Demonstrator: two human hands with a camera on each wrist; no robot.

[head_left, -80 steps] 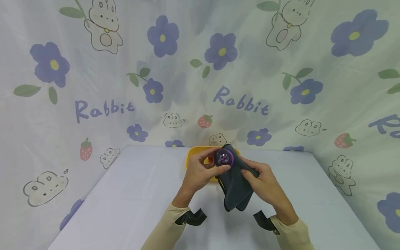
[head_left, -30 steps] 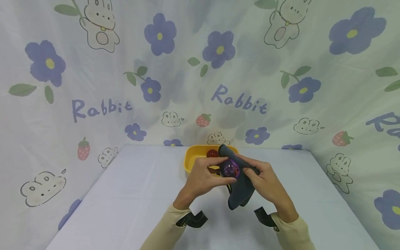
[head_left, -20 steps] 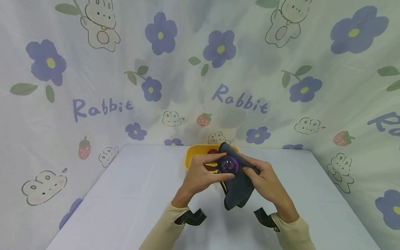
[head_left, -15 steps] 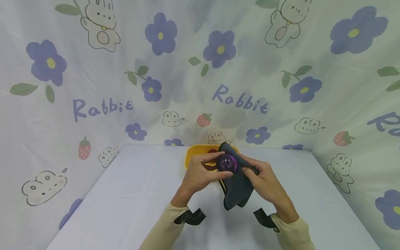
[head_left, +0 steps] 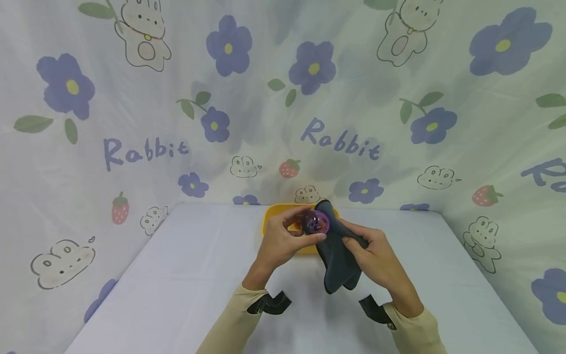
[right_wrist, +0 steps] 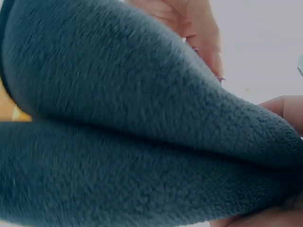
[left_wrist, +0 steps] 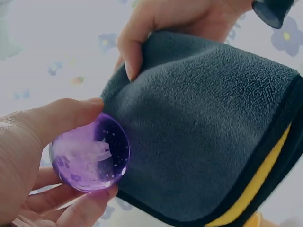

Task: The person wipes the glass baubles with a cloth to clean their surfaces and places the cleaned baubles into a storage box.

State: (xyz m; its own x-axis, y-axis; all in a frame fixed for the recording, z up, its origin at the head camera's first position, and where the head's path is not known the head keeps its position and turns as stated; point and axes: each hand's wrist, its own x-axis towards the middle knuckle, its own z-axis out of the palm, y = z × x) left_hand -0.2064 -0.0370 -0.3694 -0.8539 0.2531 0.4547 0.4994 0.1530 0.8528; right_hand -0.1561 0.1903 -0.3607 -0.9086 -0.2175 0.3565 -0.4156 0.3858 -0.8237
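Note:
A clear purple ball [head_left: 316, 222] with specks inside is pinched between the thumb and fingers of my left hand [head_left: 281, 240]. In the left wrist view the purple ball [left_wrist: 90, 152] lies against a dark grey-blue plush cloth [left_wrist: 189, 127] with a black and yellow edge. My right hand [head_left: 376, 253] grips the folded cloth [head_left: 338, 260] by its right side, so the rest hangs down over the table. The right wrist view is mostly filled by the cloth [right_wrist: 109, 80], and the ball is almost wholly hidden behind it.
Behind the hands stands a yellow tray [head_left: 270, 212], partly covered by the left hand and cloth; a bit of something red shows in it. The white table [head_left: 199, 265] ends at a patterned curtain [head_left: 265, 98] at the back and sides.
Over the last second my left hand and the ball have shifted slightly up and left, and the ball looks turned. The right hand keeps its grip on the cloth, nearly still.

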